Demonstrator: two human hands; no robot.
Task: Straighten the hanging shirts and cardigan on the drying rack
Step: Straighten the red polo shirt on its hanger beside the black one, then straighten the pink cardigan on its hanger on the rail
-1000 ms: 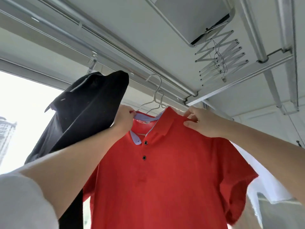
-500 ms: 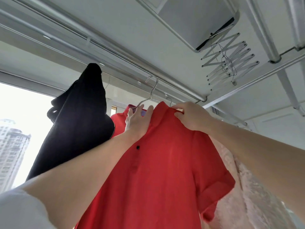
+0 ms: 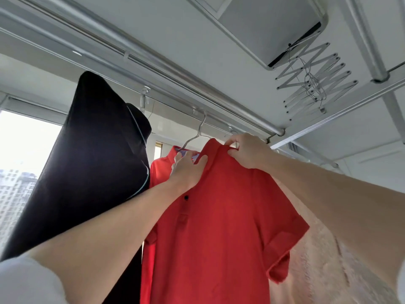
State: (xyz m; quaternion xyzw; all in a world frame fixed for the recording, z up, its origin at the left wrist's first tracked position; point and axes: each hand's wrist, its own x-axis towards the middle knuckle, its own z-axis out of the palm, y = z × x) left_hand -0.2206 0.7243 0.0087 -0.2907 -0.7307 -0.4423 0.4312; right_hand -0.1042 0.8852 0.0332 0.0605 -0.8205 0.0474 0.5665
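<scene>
A red polo shirt (image 3: 221,227) hangs on a metal wire hanger (image 3: 198,132) from the ceiling drying rack rail (image 3: 197,93). My left hand (image 3: 186,170) grips the shirt's collar near the placket, fingers over the pale blue collar lining. My right hand (image 3: 247,150) pinches the collar's right side at the shoulder. A black shirt (image 3: 94,163) hangs just left of the red one, touching my left forearm. A pale pink fuzzy cardigan (image 3: 328,249) hangs to the right, partly behind the red shirt and my right arm.
A folded scissor lift mechanism (image 3: 313,77) hangs under the rack's ceiling unit (image 3: 269,25) at the upper right. A bright window (image 3: 19,154) with buildings outside lies at the left. Crossbars (image 3: 341,115) run overhead.
The red shirt has turned so its front faces more to the left, and my hands have shifted along its collar. The black shirt swung edge-on. The pink cardigan came into view.
</scene>
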